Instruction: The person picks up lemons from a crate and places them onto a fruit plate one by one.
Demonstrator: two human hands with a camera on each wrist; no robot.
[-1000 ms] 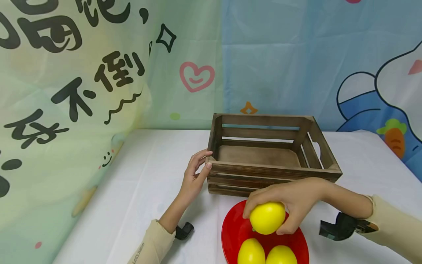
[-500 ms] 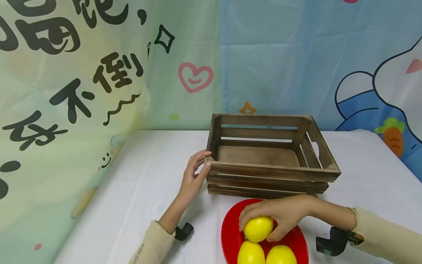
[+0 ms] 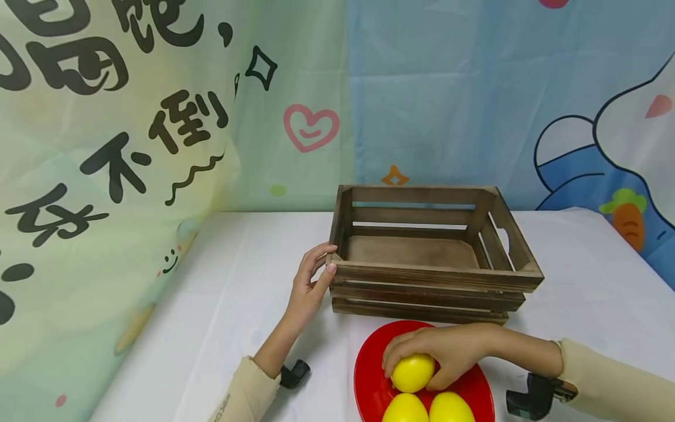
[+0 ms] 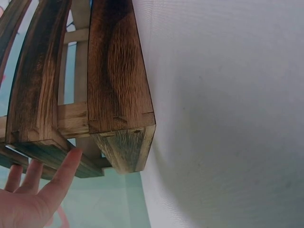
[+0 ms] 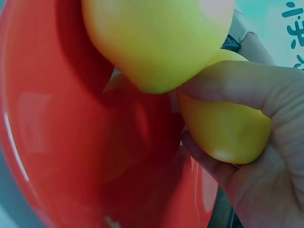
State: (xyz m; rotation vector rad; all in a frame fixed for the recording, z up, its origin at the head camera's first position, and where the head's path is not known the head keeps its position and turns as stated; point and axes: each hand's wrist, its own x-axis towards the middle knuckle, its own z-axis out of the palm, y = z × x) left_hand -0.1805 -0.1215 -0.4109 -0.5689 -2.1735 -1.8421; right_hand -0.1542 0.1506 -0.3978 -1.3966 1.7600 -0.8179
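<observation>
My right hand [image 3: 448, 350] holds a yellow lemon [image 3: 413, 373] between thumb and fingers, low over the red plate [image 3: 367, 375]. Two more lemons lie on the plate's near side, one at left [image 3: 405, 410] and one at right [image 3: 452, 408], both cut off by the frame's bottom. In the right wrist view, thumb and fingers wrap the held lemon [image 5: 228, 130], and another lemon [image 5: 156, 42] looms closer. My left hand [image 3: 310, 284] grips the left front corner of a brown slatted wooden crate [image 3: 432, 274], thumb at the front, fingers along the end.
The crate stands just behind the plate, its inside floor [image 3: 411, 251] bare. A white cloth [image 3: 253, 264] covers the table. Behind hangs a printed backdrop [image 3: 422, 105]. Wrist cameras [image 3: 295, 374] sit on both forearms.
My right hand has moved down and slightly left with the lemon, from above the plate to close beside the other two. The left hand has stayed at the crate's corner.
</observation>
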